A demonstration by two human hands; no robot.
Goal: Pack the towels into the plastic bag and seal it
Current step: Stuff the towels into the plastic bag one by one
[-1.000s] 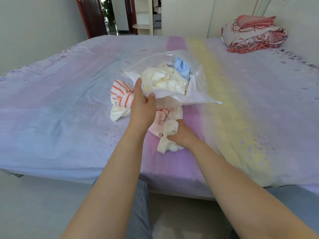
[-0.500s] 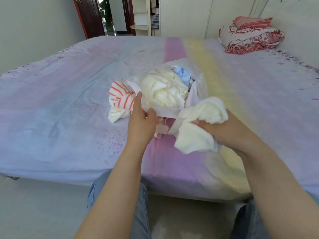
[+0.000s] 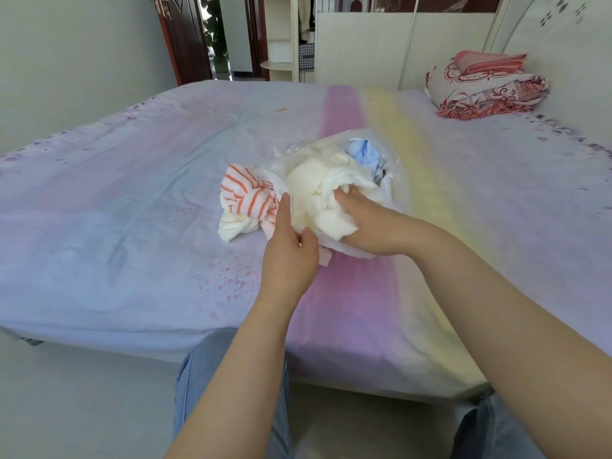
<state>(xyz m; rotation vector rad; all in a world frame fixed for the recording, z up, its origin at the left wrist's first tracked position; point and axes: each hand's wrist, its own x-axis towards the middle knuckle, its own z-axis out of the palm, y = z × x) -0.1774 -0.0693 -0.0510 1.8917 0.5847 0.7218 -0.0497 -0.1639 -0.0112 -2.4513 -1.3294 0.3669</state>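
A clear plastic bag (image 3: 399, 180) lies on the bed with its mouth toward me. Cream towels (image 3: 314, 180) and a blue towel (image 3: 364, 155) fill it. My left hand (image 3: 289, 256) pinches the near rim of the bag's mouth. My right hand (image 3: 367, 223) reaches into the mouth, fingers curled round a cream towel (image 3: 334, 223) and pushing it in. An orange-and-white striped towel (image 3: 246, 197) lies outside, just left of the bag. A bit of pink cloth (image 3: 326, 256) shows under the bag's rim.
The bed sheet (image 3: 132, 200), pastel with pink and yellow bands, spreads wide on every side. Folded red-patterned bedding (image 3: 486, 84) sits at the far right corner. The bed's near edge is by my knees. An open doorway (image 3: 215, 38) lies beyond.
My right hand picked a cream towel up off the bed, lifted it to the right of the bag, then carried it into the bag's mouth. My left hand kept hold of the rim.
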